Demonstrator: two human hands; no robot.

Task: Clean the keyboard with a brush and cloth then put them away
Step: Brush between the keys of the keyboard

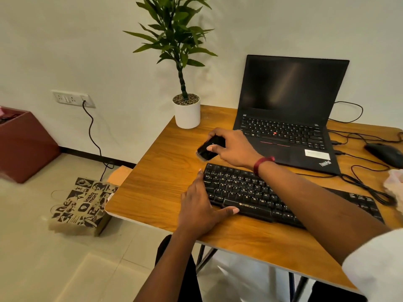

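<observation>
A black keyboard (261, 192) lies slanted on the wooden table (157, 182), in front of an open laptop. My right hand (233, 149) reaches across the keyboard's far left corner and grips a small black brush (209, 149), bristles pointing down-left just above the table. My left hand (200, 208) lies flat against the keyboard's left end, thumb along its front edge. A pale cloth (394, 184), blurred, shows at the table's right edge.
A black laptop (287, 118) stands open behind the keyboard. A potted plant (187, 112) sits at the table's back left corner. A black mouse (383, 156) and cables (366, 184) lie on the right. A printed paper bag (82, 205) and a red bin (24, 142) stand on the floor.
</observation>
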